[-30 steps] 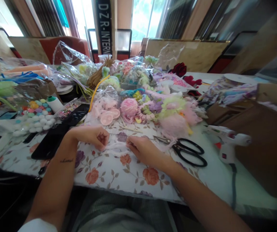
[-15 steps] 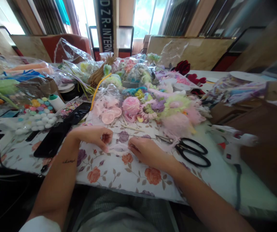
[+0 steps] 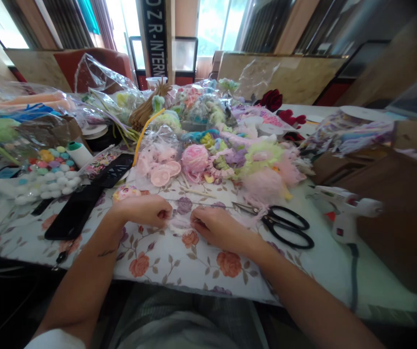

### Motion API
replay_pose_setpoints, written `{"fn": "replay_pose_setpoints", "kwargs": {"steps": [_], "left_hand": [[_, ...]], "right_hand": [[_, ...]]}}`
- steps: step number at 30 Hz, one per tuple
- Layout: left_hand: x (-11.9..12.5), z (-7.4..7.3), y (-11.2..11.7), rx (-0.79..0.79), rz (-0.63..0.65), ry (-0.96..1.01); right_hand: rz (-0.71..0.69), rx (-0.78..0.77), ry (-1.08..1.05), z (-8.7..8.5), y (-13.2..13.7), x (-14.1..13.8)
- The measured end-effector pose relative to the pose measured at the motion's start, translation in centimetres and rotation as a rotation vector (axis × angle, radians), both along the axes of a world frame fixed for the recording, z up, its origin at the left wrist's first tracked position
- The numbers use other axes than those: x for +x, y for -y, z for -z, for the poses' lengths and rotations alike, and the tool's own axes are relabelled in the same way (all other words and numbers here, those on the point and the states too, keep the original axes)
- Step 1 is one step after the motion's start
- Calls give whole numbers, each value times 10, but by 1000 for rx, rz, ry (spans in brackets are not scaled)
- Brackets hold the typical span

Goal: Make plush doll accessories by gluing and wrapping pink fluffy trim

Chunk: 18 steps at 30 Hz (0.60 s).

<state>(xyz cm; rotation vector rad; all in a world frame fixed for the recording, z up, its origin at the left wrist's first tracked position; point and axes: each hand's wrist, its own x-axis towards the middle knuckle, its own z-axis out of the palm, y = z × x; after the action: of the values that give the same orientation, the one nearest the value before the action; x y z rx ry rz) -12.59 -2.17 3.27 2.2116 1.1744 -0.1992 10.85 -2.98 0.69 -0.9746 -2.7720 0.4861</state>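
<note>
- Near side: floral-covered tabletop (image 3: 193, 271) gives me a low lane between my forearms, back to its near edge.
- Between my left grip (image 3: 148, 211) and right grip (image 3: 213, 225): narrow gap, crossed by a pale strand (image 3: 179, 226).
- Right: scissors (image 3: 267, 222) lie near my right wrist; a bare strip separates them from the glue gun (image 3: 342, 220). Brown box (image 3: 400, 213) walls that side.
- Ahead: thin stick (image 3: 199, 193), low; behind it, pink ball (image 3: 194, 159) blocks me.
- Left: phone (image 3: 72, 213) lies flat beyond my forearm.
</note>
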Motion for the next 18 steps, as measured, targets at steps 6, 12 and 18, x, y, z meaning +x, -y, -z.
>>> {"fn": "replay_pose_setpoints", "kwargs": {"steps": [6,12,18], "left_hand": [[-3,3,-2,-6,-19,13],[-6,-6,-2,22,-76,129],[22,-1,4,64,-80,388]], "right_hand": [[6,-25,-15,-2,0,-1],[21,-56,-25,-2,0,-2],[57,-68,-65,2,-2,-2]]}}
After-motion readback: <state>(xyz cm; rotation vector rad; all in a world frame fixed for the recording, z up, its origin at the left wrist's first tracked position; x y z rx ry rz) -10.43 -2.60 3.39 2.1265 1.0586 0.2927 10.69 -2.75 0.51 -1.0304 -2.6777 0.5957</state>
